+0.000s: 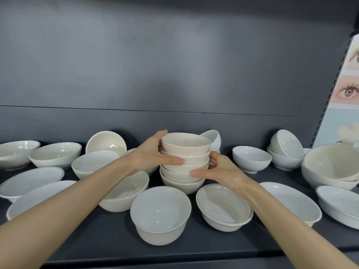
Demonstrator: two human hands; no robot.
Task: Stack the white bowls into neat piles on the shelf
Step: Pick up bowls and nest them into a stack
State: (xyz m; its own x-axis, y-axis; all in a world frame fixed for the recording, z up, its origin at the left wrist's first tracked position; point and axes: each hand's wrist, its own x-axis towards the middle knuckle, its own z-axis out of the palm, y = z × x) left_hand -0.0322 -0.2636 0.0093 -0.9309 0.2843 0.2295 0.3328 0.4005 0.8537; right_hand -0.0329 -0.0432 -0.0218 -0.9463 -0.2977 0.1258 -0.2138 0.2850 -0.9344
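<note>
Pile [192,158] of nested cream-white bowls

Shop, pretty sure, retail aisle vibes. Dark metal display shelf [194,241], panelled back wall [174,65], slotted upright [332,90] at right. Loads of white bowls [160,208] spread out like stock. Poster of close-up eyes [348,90] next door.

Single head-worn view, facing forward and slightly down, close to the shelf [116,239], wide-angle
</note>
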